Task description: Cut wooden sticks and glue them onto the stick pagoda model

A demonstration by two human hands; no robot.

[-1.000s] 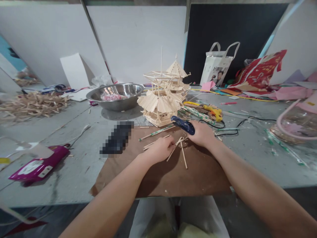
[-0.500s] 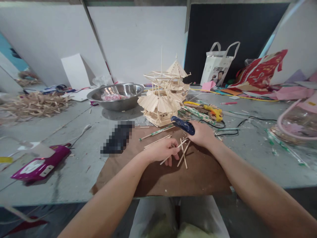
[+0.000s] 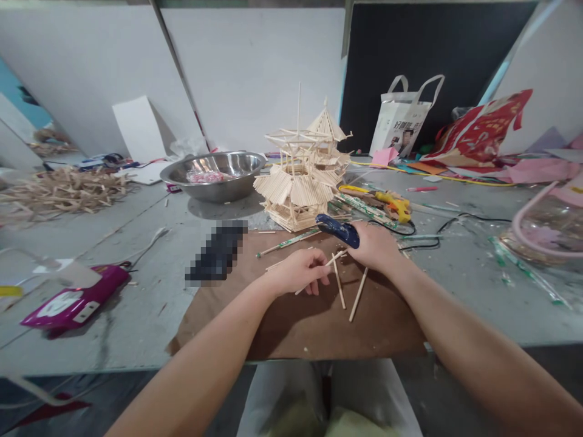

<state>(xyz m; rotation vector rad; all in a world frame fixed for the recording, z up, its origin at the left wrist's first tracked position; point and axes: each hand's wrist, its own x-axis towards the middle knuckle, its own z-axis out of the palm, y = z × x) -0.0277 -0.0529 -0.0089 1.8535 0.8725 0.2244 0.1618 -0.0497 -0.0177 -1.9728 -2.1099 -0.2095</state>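
My left hand is closed on a thin wooden stick, which slants up to the right out of its fingers. My right hand grips blue-handled pliers; their jaws are hidden behind the hand. Between and below the hands, a loose stick and another stick lie on a brown sheet. Just beyond the hands stands a tiered pavilion model built of such sticks, with a second pointed-roof model behind it.
A metal basin stands left of the models. A yellow glue gun lies to the right. At the left are a purple power strip and a stick pile. A dark pixelated object lies by the sheet's left edge.
One of the two crossed sticks on the sheet has shifted right and toward me, so they now lie apart. The left hand has risen slightly; the right hand still holds the pliers.
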